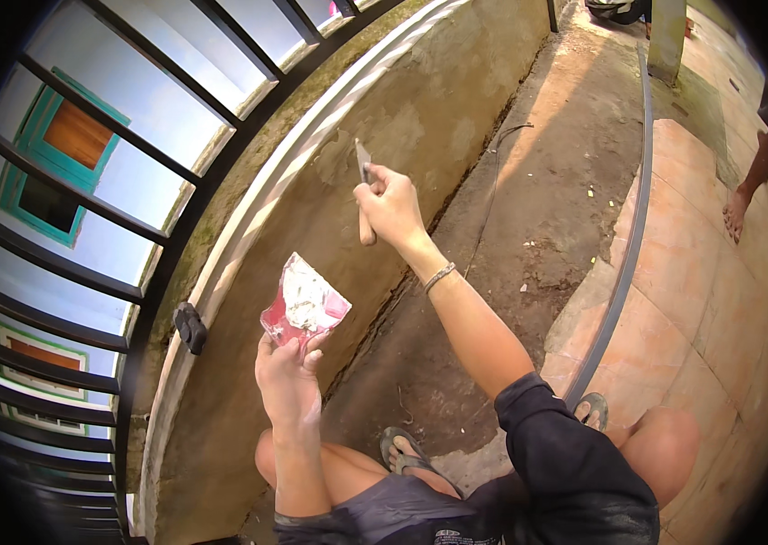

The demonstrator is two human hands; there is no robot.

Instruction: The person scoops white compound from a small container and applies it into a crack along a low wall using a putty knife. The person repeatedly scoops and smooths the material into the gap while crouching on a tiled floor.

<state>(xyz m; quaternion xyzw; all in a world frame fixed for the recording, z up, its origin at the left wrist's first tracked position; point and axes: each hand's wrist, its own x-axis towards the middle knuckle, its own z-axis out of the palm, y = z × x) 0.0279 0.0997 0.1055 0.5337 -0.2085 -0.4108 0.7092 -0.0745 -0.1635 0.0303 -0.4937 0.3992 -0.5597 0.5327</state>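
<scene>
Our left hand [290,381] grips a red piece [282,320] (paste [305,302] atop), likely handy for the scraper [363,157] our right hand [390,207] clasps.

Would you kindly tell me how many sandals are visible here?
2: the first sandal at lower centre, the second sandal right of it, beside the grey bar; others may be hidden.

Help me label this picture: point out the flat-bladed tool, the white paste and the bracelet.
Flat-bladed tool [367,229]: head view, on its handle's lower end.
White paste [308,300]: head view, middle of the smear.
Bracelet [439,276]: head view, middle of its visible band.
</scene>
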